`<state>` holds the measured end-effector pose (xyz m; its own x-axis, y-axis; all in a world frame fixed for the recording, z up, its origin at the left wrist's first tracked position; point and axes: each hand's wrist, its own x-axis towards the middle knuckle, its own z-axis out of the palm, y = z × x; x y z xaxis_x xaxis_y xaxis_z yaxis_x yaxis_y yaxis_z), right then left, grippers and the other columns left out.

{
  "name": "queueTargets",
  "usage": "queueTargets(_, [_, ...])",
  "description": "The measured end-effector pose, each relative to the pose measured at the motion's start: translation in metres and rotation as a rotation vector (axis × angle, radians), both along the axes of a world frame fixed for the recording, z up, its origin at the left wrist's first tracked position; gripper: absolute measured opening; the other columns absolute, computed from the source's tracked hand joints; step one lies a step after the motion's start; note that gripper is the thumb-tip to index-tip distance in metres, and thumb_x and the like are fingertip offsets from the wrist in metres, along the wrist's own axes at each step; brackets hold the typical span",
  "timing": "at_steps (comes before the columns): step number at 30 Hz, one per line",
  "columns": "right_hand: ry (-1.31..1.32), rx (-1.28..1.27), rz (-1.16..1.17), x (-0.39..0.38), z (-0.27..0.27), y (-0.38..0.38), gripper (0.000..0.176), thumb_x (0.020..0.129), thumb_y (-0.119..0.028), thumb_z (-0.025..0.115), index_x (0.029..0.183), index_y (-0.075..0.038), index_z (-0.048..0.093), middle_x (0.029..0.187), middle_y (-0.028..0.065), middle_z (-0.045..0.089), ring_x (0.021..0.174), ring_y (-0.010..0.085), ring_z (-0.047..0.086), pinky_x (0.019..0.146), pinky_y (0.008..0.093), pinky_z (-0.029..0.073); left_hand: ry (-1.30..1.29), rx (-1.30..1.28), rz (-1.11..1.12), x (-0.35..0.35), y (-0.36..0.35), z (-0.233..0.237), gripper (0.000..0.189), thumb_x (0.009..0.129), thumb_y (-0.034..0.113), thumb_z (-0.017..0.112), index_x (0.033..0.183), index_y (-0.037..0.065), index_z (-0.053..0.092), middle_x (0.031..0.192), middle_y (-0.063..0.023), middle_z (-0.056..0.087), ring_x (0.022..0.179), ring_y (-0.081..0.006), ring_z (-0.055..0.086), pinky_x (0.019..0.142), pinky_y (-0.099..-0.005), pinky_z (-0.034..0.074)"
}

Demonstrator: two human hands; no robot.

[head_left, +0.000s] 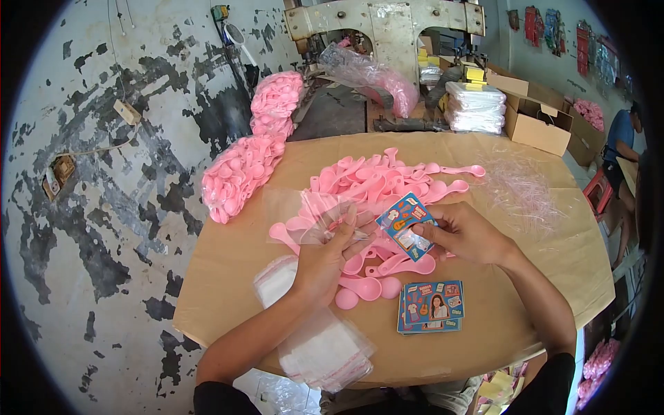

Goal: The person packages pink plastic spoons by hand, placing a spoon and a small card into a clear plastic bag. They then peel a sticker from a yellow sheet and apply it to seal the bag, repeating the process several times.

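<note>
My left hand (333,259) is closed on a clear plastic bag (311,220), held above the spoons. In my right hand (465,234) is a blue printed card (403,220), tilted and gripped between thumb and fingers, close to the bag's right side. Beneath both hands spreads a heap of pink plastic spoons (366,176). A stack of blue printed cards (431,308) lies on the table in front of me. Flat clear bags (325,349) are piled by my left forearm, and part of that pile is hidden by the arm.
Large bags of pink spoons (242,166) stand at the table's left edge. Thin clear strips (526,190) lie on the brown table (553,277) at right. Behind are a stack of wrapped packs (476,107), a cardboard box (539,123) and a metal machine (393,41). Another person (622,145) sits far right.
</note>
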<state>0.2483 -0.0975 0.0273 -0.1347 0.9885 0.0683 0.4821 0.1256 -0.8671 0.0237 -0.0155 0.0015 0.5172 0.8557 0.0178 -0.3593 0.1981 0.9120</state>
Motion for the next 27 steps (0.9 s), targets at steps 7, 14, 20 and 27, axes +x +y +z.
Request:
queueTargets(7, [0.008,0.077,-0.010,-0.011,-0.009,0.000,0.023,0.093,-0.017,0.061,0.109,0.000,0.063,0.068,0.0031,0.059,0.059,0.0057,0.049,0.054,0.0259,0.044,0.064,0.057,-0.051,-0.001,-0.001,-0.005,0.046,0.096,0.025,0.057,0.132,-0.001,0.043,0.123,-0.0142,0.057,0.109,-0.0185,0.060,0.093,-0.0327,0.053])
queueTargets(14, [-0.098,-0.046,0.095,-0.015,0.005,-0.007,0.022,0.094,-0.018,0.060,0.101,0.002,0.065,0.071,0.0028,0.061,0.062,0.0030,0.049,0.055,0.0240,0.045,0.227,0.206,-0.131,0.000,-0.010,0.000,0.033,0.095,0.026,0.060,0.119,0.002,0.057,0.102,-0.0027,0.066,0.085,-0.0061,0.063,0.070,-0.0217,0.051])
queueTargets(20, [0.209,-0.178,0.071,-0.030,0.003,-0.012,0.024,0.098,-0.020,0.055,0.103,0.002,0.064,0.076,-0.0003,0.062,0.069,0.0027,0.056,0.060,0.0213,0.050,-0.018,0.096,-0.154,0.001,-0.010,-0.007,0.024,0.095,0.024,0.061,0.108,0.005,0.065,0.095,0.0003,0.066,0.083,-0.0043,0.058,0.067,-0.0218,0.047])
queueTargets(27, [0.325,-0.111,0.033,-0.038,-0.004,-0.014,0.023,0.098,-0.014,0.053,0.111,0.002,0.062,0.084,-0.0001,0.063,0.073,0.0038,0.058,0.065,0.0215,0.052,0.181,0.352,-0.220,0.003,-0.020,-0.009,0.039,0.097,0.024,0.056,0.129,0.003,0.050,0.125,-0.0085,0.058,0.110,-0.0158,0.058,0.093,-0.0323,0.049])
